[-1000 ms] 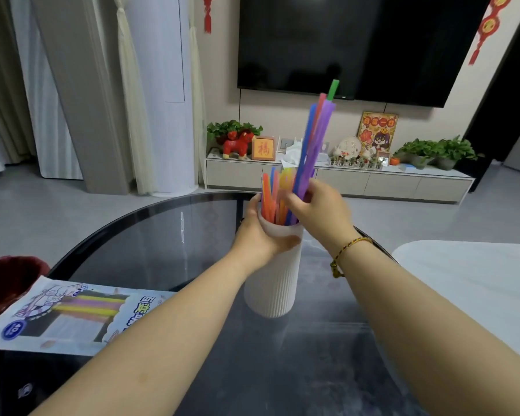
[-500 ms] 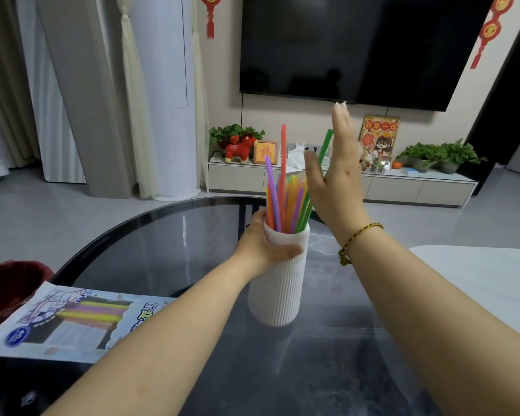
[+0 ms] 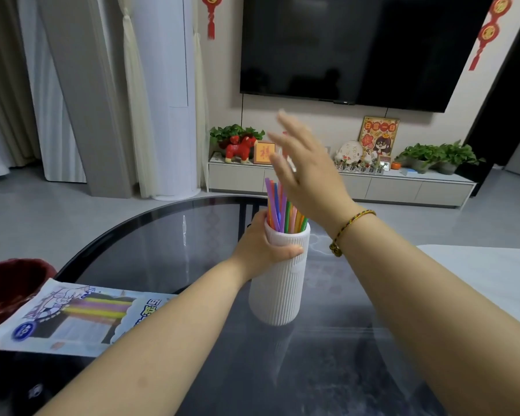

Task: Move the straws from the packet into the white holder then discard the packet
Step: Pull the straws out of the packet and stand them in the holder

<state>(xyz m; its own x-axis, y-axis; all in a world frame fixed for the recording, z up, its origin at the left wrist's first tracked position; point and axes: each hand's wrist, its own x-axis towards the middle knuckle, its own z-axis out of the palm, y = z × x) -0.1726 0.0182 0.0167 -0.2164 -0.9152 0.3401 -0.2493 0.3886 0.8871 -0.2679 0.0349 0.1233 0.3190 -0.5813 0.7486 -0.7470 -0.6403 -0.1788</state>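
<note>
Straws (image 3: 279,210) in purple, blue, orange, green and yellow stand bunched in the ribbed white holder (image 3: 278,291). Their tops poke out just under the straight, spread fingers (image 3: 291,130) of the right hand (image 3: 309,175), which looks blurry and holds nothing. The left hand (image 3: 263,250) wraps its fingers and thumb round the holder near the rim, the holder stands upright on the dark glass worktop (image 3: 177,235), and the packet (image 3: 72,316) lies flat on the worktop, well left of those fingers.
</note>
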